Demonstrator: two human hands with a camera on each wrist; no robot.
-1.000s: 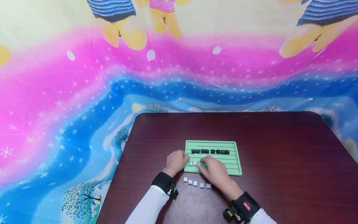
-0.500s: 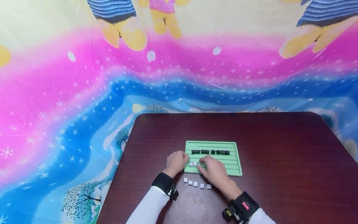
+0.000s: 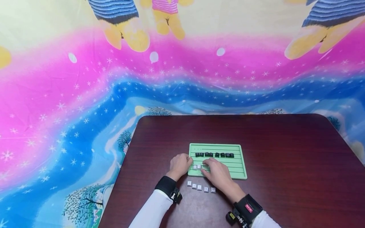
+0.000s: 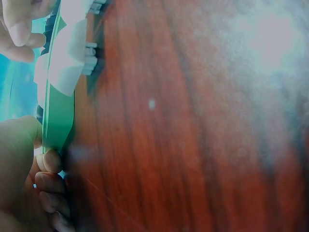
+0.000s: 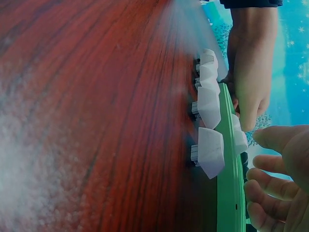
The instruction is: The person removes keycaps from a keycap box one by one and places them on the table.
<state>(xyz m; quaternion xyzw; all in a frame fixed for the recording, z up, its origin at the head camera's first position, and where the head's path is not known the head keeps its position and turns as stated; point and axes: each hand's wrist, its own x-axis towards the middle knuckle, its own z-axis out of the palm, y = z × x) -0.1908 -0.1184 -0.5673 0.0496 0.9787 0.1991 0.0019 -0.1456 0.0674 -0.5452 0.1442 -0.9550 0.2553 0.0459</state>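
My left hand [image 3: 179,166] grips the left edge of a ridged green tray [image 3: 238,173], with the thumb above and the other fingers curled at its side in the left wrist view. On the tray, two white keycaps [image 3: 196,166] sit side by side between my hands. My right hand [image 3: 218,172] hovers over the tray just right of them, its thumb and fingers apart and loosely bent. In the right wrist view its thumb [image 5: 273,137] is close to a white keycap [image 5: 239,137], and no object shows between thumb and fingers. A row of black keycaps [image 3: 211,155] lies farther back on the tray.
Several white keycaps [image 3: 199,187] stand in an uneven row on the brown table [image 3: 285,158], in front of the tray. A printed cloth [image 3: 182,76] hangs behind the table. Both wrists wear black straps with small cameras.
My right wrist has shifted slightly to the left. The left hand, the tray and the keycaps look the same.
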